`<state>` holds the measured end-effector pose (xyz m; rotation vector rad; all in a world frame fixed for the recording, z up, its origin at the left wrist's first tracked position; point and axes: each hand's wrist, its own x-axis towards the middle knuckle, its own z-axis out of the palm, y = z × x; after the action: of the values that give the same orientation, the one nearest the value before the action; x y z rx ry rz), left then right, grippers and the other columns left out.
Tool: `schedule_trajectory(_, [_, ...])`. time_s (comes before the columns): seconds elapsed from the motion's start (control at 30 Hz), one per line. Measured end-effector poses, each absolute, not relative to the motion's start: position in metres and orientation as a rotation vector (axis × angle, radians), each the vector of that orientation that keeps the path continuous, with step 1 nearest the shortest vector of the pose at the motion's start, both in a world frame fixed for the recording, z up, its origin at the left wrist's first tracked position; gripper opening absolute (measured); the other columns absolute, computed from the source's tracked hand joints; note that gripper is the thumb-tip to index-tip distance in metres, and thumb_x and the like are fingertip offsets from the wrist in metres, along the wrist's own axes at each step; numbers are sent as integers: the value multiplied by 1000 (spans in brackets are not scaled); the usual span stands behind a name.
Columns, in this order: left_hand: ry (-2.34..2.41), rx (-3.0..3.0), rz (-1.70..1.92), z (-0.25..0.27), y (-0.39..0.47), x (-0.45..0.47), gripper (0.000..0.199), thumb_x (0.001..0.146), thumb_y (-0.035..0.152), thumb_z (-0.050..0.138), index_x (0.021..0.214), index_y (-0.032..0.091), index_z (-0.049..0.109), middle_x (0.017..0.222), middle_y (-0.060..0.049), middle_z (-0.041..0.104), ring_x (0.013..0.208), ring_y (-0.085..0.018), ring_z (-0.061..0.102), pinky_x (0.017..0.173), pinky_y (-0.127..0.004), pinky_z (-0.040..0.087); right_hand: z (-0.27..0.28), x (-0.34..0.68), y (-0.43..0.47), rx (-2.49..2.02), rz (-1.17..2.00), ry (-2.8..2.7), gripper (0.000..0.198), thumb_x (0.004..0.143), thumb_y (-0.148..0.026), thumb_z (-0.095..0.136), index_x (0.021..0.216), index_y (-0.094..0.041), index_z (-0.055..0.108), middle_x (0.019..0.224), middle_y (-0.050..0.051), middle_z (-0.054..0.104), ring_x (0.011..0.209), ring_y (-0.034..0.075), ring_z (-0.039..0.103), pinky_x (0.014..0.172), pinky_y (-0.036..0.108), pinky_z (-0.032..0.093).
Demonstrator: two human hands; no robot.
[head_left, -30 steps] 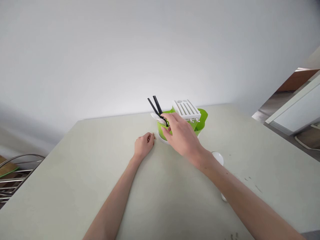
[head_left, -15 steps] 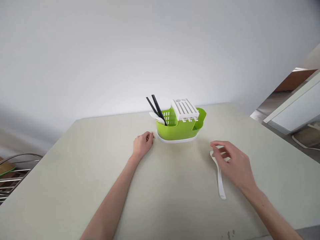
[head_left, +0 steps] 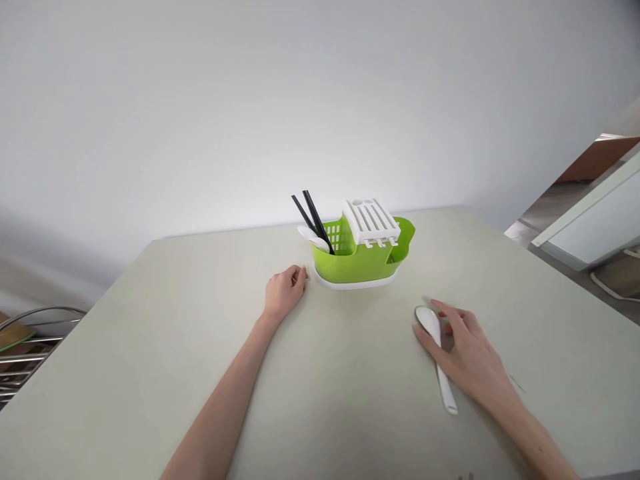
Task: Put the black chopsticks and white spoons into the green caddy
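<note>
A white spoon (head_left: 446, 387) lies on the table to the right, its bowl pointing away from me. My right hand (head_left: 463, 353) is over it with thumb and fingers spread to either side; the thumb crosses the spoon just below the bowl. My left hand (head_left: 286, 291) rests on the table in a loose fist with nothing visible in it, just left of the green caddy (head_left: 357, 268). Black chopsticks (head_left: 314, 215) and white spoons (head_left: 314, 237) lean in the caddy's left compartment. A white slotted rack (head_left: 373, 222) tops its middle.
The pale table (head_left: 345, 380) backs onto a grey-white wall (head_left: 320, 100). A metal wire rack (head_left: 30, 360) stands beyond the table's left edge. White furniture (head_left: 590, 220) is off to the right.
My right hand has opened, with thumb and fingers now apart around the spoon. The spoon's bowl shows more fully. My left hand has stayed in place.
</note>
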<state>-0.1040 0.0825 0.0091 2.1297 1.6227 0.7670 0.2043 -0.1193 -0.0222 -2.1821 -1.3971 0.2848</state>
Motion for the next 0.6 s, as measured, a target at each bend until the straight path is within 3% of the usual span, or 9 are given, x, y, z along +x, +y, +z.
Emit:
schedule_trajectory(0.23, [1636,2126,758,8,82,-105,38,101,46,43,82,26,69,72,0,74,68,-20,65,69,-31,42,-26,194,-120,-2241,149,-1475,55,99,-59,37,143,-30,55,123,9,66,122,34,61,79,44,53])
schedule_trajectory(0.6, [1648,2116,747,10,80,-106,38,101,45,43,80,26,68,73,1,74,68,-19,65,69,-30,41,-36,196,-127,-2062,109,-1495,49,100,-57,41,137,-29,59,112,7,72,106,31,66,82,44,53])
